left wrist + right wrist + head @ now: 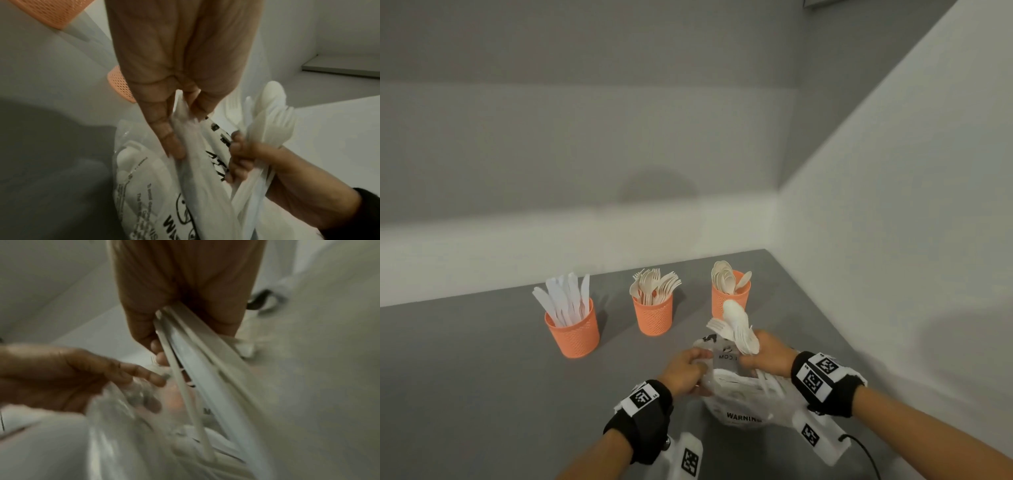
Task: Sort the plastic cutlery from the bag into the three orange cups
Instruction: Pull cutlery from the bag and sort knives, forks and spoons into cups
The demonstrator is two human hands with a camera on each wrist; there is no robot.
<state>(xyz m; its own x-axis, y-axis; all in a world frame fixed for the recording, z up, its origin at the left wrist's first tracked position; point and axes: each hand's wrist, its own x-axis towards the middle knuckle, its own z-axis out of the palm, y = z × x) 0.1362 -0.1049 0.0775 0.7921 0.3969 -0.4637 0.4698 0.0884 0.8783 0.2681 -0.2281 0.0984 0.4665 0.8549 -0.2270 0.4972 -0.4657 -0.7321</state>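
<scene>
Three orange mesh cups stand in a row on the grey table: the left cup (573, 330) holds white knives, the middle cup (653, 315) forks, the right cup (729, 301) spoons. In front of them lies a clear plastic bag (743, 404) printed with "WARNING", with more cutlery inside. My left hand (685, 371) pinches the bag's mouth (185, 129). My right hand (768, 356) grips a bunch of white cutlery (736, 329) by the handles, spoons and forks fanned upward, handle ends (205, 369) still reaching into the bag.
The grey table (465, 377) sits in a corner, with a white wall (893, 240) close on the right and a ledge (517, 246) behind the cups. A black cable (866, 452) trails at the lower right.
</scene>
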